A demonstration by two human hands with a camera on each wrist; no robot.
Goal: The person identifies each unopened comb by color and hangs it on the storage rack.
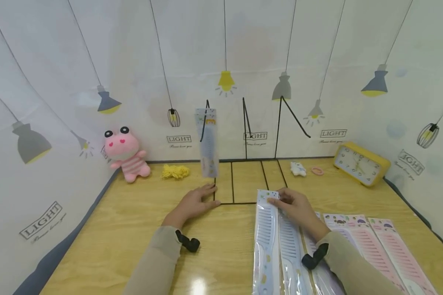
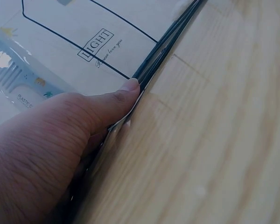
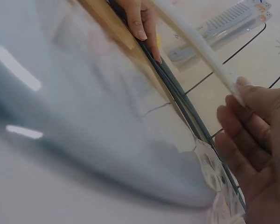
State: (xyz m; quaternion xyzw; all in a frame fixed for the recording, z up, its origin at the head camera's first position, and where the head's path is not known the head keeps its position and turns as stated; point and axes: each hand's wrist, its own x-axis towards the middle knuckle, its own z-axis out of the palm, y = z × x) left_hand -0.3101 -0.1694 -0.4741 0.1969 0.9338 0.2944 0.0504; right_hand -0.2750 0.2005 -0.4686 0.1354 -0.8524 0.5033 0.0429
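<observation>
My right hand (image 1: pixel 299 209) pinches the top end of a light-blue comb (image 1: pixel 266 229) in a clear packet, between thumb and fingers. In the right wrist view the held packet (image 3: pixel 196 39) shows edge-on, its tip at the thumb. A second blue packaged comb (image 1: pixel 289 241) lies on the table beside it. My left hand (image 1: pixel 193 203) rests at the left side of the base of a black wire rack (image 1: pixel 243 203), its thumb (image 2: pixel 126 88) along the dark bar. Above it, packaged blue combs (image 1: pixel 208 143) hang from the rack's left hook.
More packaged combs, purple and pink (image 1: pixel 380 246), lie at the right. Along the back stand a pink plush toy (image 1: pixel 125 153) and a yellow clock (image 1: pixel 361 164). Between them are yellow yarn (image 1: pixel 175 171), a small white figure (image 1: pixel 298 169) and a pink ring (image 1: pixel 317 171).
</observation>
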